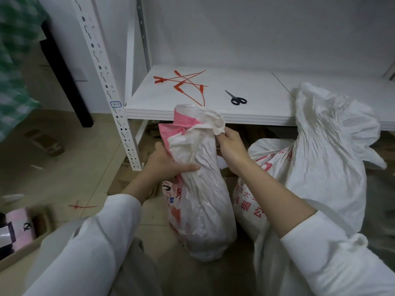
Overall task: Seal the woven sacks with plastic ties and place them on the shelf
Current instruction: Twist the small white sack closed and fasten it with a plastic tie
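Note:
A white woven sack [203, 201] with red print and a pink inner edge stands on the floor in front of me, its top gathered into a neck. My left hand [168, 163] is wrapped around that neck from the left. My right hand [232, 148] pinches the bunched fabric near the top on the right side. Several red plastic ties [183, 82] lie scattered on the white shelf [267, 116] behind the sack. A second, larger white sack [316, 167] with red characters leans against the shelf edge at the right, its mouth loose.
Black scissors [237, 98] lie on the shelf right of the ties. A perforated shelf post [111, 90] stands at the left. One red tie [82, 206] lies on the tiled floor, a cardboard box [19, 238] at the bottom left, flattened cardboard under the shelf.

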`<state>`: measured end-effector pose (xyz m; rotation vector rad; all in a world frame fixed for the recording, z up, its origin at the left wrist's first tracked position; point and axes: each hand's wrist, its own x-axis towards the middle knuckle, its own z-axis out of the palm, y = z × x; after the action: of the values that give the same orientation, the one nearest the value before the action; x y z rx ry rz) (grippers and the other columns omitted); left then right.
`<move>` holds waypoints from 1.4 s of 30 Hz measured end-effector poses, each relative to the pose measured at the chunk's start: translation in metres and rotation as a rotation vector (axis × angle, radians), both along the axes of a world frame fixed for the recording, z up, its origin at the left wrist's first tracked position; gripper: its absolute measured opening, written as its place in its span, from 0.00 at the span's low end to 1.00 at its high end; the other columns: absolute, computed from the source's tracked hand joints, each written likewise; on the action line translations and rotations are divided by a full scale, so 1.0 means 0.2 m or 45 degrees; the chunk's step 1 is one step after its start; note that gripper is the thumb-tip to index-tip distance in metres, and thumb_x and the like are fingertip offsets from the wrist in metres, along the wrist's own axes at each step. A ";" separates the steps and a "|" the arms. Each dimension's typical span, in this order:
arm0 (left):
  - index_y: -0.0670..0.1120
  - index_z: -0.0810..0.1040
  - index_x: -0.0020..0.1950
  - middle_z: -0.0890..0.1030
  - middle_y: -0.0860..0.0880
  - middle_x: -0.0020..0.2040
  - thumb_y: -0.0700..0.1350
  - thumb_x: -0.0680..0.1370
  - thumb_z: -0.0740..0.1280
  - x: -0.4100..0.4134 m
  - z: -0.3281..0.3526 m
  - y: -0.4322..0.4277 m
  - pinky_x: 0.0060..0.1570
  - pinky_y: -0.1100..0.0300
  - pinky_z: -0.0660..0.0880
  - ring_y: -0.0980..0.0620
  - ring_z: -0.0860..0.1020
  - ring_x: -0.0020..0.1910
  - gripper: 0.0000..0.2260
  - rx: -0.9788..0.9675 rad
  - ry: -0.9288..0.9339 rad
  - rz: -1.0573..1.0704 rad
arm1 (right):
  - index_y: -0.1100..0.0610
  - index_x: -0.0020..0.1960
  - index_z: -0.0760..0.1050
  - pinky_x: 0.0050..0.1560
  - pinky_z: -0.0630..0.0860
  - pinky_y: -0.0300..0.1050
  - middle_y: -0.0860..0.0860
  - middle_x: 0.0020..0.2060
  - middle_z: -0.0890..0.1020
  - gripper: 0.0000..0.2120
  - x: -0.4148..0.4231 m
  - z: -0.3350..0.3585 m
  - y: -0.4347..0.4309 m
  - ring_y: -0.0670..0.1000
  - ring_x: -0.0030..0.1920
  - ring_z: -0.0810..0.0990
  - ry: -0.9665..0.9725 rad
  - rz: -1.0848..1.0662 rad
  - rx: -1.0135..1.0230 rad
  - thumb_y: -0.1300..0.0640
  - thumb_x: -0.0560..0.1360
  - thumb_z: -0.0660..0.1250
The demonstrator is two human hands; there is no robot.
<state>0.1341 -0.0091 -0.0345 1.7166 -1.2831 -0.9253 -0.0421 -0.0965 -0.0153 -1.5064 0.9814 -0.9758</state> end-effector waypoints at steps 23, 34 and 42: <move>0.52 0.82 0.43 0.85 0.49 0.44 0.60 0.57 0.80 -0.14 0.04 -0.07 0.43 0.47 0.82 0.46 0.84 0.42 0.20 -0.126 0.356 0.511 | 0.49 0.65 0.70 0.57 0.75 0.40 0.42 0.55 0.78 0.36 -0.09 0.00 0.05 0.43 0.56 0.78 0.752 0.536 -0.029 0.48 0.62 0.81; 0.42 0.76 0.56 0.84 0.46 0.48 0.35 0.65 0.78 0.01 0.17 -0.02 0.37 0.58 0.81 0.49 0.85 0.42 0.22 0.023 0.275 0.160 | 0.57 0.50 0.77 0.40 0.72 0.38 0.45 0.41 0.79 0.03 -0.09 0.00 0.00 0.45 0.42 0.77 0.526 0.136 -0.180 0.61 0.77 0.67; 0.44 0.80 0.39 0.84 0.42 0.41 0.44 0.72 0.75 0.17 0.13 -0.01 0.42 0.45 0.82 0.42 0.84 0.39 0.06 -0.161 0.110 0.496 | 0.54 0.53 0.77 0.51 0.81 0.57 0.51 0.47 0.82 0.13 -0.09 -0.08 -0.12 0.53 0.48 0.82 0.215 -0.312 0.057 0.56 0.69 0.70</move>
<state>0.1684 -0.0101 -0.0078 1.7241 -0.8871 -0.6666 -0.0608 -0.1208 -0.0314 -1.4724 1.3245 -1.0012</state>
